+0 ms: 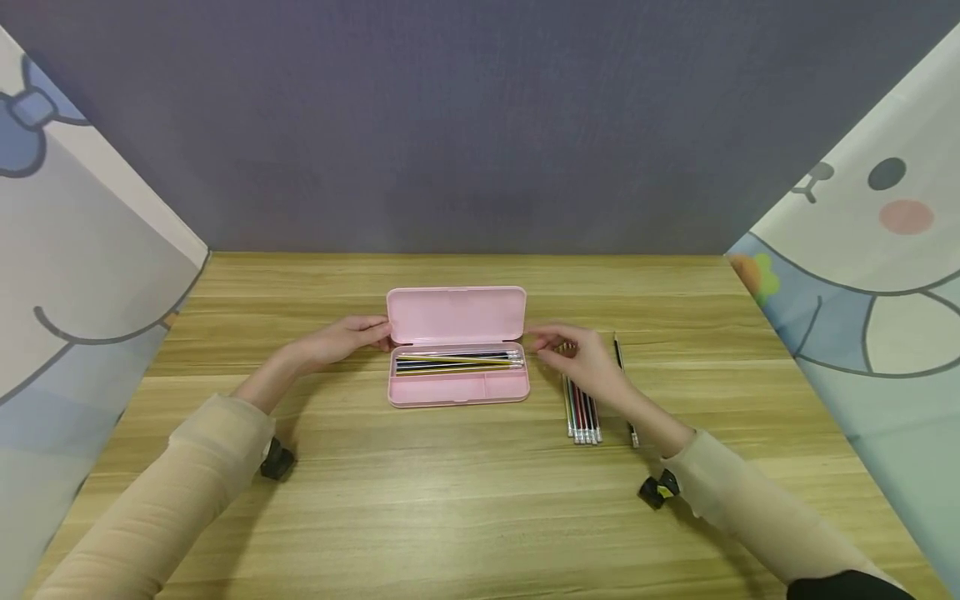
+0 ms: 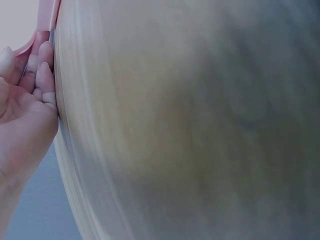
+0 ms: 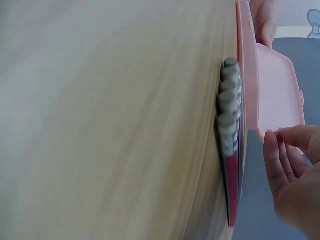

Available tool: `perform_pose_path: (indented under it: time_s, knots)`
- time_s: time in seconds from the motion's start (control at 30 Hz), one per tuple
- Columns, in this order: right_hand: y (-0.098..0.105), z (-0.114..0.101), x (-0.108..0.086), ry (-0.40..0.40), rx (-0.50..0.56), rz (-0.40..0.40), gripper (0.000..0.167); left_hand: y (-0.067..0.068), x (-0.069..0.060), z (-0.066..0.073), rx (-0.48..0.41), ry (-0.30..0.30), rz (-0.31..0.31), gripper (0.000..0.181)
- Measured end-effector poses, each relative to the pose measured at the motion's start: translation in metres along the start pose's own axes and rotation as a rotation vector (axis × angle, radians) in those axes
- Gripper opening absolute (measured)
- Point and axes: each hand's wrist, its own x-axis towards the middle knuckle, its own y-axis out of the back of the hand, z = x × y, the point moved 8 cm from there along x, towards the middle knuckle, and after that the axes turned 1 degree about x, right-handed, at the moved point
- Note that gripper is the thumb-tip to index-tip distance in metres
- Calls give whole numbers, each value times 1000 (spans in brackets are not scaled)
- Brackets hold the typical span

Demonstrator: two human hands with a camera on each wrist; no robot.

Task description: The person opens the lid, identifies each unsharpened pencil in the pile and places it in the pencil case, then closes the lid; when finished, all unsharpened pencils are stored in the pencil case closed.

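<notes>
A pink pencil case lies opened on the table, its lid raised at the back. Several pencils lie in its long rear compartment, a yellow one slanting across the others. At the lid's left edge, my left hand grips with the thumb in front and fingers curled behind. My right hand is at the lid's right edge, thumb and fingertips pinched together at its lower corner in the right wrist view. Below that hand, a row of pencils lies side by side, partly hidden by it.
One dark pencil lies apart, right of the row, partly behind the right forearm. The case's front compartments hold nothing visible. A grey panel stands behind the wooden table, with printed cartoon panels on both sides.
</notes>
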Motion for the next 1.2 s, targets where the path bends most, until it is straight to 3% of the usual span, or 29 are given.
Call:
perform_pose_path:
  time_s: [0.27,0.67,1.2]
  knots:
    - [14,10,-10,-69,-19,54,41,0,0,2,-6,3,5,42]
    - [18,18,-22,-151,-5,28,50,1,-1,0,-7,21,11,42]
    - [22,20,-38,-206,-108,-3,51,1,1,1,-24,2,10,40]
